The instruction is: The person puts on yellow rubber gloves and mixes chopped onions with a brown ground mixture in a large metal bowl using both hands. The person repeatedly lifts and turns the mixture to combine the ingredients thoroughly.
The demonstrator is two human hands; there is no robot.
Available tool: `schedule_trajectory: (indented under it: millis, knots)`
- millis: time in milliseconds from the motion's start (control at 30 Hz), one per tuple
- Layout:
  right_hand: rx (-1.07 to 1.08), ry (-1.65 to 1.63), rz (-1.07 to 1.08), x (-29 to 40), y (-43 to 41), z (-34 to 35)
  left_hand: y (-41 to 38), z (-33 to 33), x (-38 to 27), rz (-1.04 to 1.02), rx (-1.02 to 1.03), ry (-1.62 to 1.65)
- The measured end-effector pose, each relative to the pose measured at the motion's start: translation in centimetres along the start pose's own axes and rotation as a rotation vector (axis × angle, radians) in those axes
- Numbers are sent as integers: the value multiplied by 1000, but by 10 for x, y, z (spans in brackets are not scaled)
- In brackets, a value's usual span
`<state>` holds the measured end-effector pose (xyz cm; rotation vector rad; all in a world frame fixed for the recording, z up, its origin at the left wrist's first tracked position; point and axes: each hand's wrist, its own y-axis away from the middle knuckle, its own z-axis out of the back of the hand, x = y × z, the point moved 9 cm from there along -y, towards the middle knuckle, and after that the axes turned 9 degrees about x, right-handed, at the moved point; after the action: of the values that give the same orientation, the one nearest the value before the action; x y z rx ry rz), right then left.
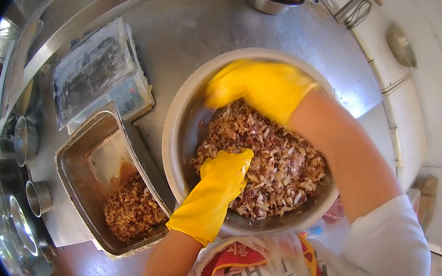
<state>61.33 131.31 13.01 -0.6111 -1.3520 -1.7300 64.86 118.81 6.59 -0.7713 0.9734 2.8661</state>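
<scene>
A large round metal bowl point(172, 121) stands before me, heaped with a chopped mixture point(276, 172) of dark reddish bits and pale slivers, possibly meat with garlic or onion. Both of my hands wear yellow rubber gloves. My left hand point(227, 168) presses into the near left side of the heap, its fingers mostly hidden. Across the far side of the bowl arches my right hand point(258, 87), motion-blurred, its fingertips by the far left inner wall. Whether either hand grasps any mixture cannot be seen.
Left of the bowl sits a deep rectangular steel pan point(107, 146) holding a brownish shredded mixture point(134, 210). Behind it is a plastic-wrapped, scale-like device point(95, 71). A partly covered steel container point(270, 3) stands at the table's far edge. Metal cups point(39, 197) line the left side.
</scene>
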Motion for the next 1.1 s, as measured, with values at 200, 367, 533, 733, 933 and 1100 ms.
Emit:
schedule_trajectory:
  millis: [200,367,533,733,933,1100]
  knots:
    - [-158,129,-802,-162,94,19,13,16,0,-39,-157,154]
    - [-22,18,-405,-130,114,-54,36,15,-16,-143,-292,195]
    - [-22,762,-348,-91,91,-102,-15,7,-26,-84,-41,-118]
    - [-13,500,-523,-127,41,-29,-103,34,20,210,-72,-62]
    - [-258,567,-233,-115,143,-82,-27,31,6,-111,17,-123]
    - [-76,721,-597,-134,116,-85,11,-3,-4,42,275,66]
